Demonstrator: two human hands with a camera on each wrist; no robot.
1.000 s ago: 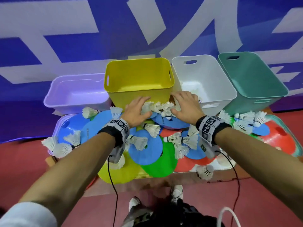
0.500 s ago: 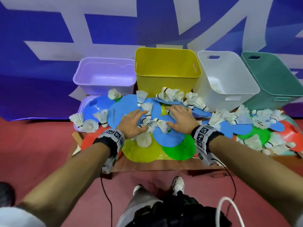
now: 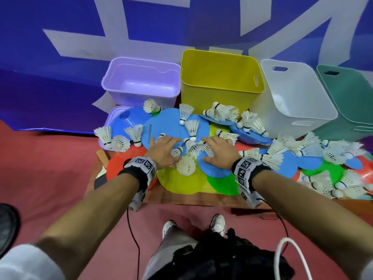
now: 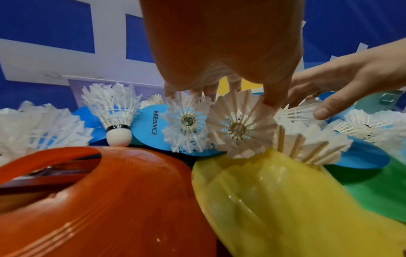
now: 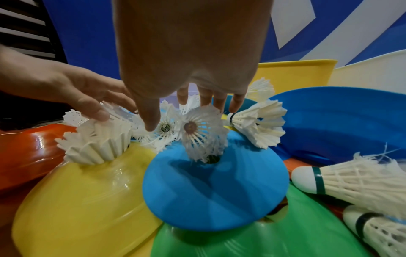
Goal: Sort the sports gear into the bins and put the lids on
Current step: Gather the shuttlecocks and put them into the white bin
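Note:
Many white shuttlecocks lie scattered over flat blue, yellow, green and red disc cones on a low board. My left hand and right hand rest side by side on a small cluster of shuttlecocks, fingers spread and pointing down. In the left wrist view the left hand touches the feather rim of one shuttlecock. In the right wrist view the right hand touches another shuttlecock on a blue cone. Neither hand grips anything.
Behind the pile stand a purple bin, a yellow bin, a white bin and a green bin. A purple lid lies under the left cones. More shuttlecocks crowd the right side. My feet stand on the red floor.
Both hands have drawn back from the yellow bin's front wall towards me and now lie on a shuttlecock cluster nearer the board's front. In the last half second they barely moved.

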